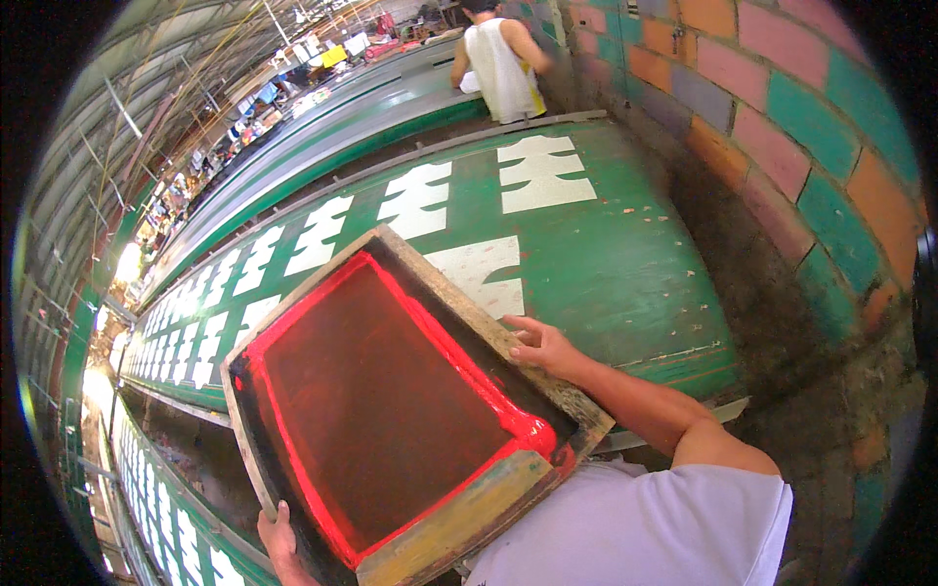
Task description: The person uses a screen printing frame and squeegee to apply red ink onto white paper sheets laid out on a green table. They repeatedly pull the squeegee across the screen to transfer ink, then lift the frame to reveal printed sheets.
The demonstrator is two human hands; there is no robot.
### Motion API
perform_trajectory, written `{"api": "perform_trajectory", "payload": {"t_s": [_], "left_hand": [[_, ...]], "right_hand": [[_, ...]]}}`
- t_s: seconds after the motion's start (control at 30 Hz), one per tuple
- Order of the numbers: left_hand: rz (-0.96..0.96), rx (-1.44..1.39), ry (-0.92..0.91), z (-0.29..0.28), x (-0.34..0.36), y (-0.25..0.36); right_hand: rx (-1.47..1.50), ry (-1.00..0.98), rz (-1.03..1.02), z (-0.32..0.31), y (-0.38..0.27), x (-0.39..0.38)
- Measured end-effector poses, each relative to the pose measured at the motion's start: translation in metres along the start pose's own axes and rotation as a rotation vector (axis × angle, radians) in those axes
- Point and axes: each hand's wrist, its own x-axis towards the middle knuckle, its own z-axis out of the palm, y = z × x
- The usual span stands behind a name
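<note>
A wooden-edged printing screen (pixel 381 391) is tilted in front of me, its near end by my body. Wet red ink lines the border of its dark mesh and pools at the near right corner. A squeegee with a worn wooden handle (pixel 459 518) lies across the near end of the screen. My left hand (pixel 278 537) is closed on the left edge of the frame, with the thumb showing on top. My right hand (pixel 545 349) holds the right edge, its fingers bent and partly hidden by the frame.
A long green printing table (pixel 645 264) carries rows of white cut fabric pieces (pixel 543 174). Another green table (pixel 166 498) with white pieces stands at lower left. Beyond, a person in a white sleeveless top (pixel 501 68) stands at a farther table. A painted block wall (pixel 772 127) rises on the right.
</note>
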Motion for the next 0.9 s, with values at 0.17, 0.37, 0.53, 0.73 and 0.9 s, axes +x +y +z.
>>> {"api": "perform_trajectory", "payload": {"t_s": [0.17, 0.37, 0.53, 0.73, 0.9], "left_hand": [[-0.052, 0.062, 0.108, -0.019, -0.013, -0.03], [-0.093, 0.036, 0.092, -0.045, -0.016, -0.068], [-0.094, 0.053, 0.208, -0.046, -0.019, -0.096], [-0.117, 0.031, 0.061, -0.053, -0.03, -0.078], [-0.14, -0.071, -0.013, -0.042, -0.062, -0.033]], "right_hand": [[0.004, -0.078, 0.053, 0.029, 0.005, 0.013], [0.039, -0.135, 0.084, 0.056, 0.01, 0.02], [0.037, -0.164, 0.034, 0.064, 0.017, 0.024], [-0.044, -0.163, 0.0, 0.056, 0.01, 0.018], [-0.121, -0.134, -0.041, 0.039, 0.005, 0.016]]}}
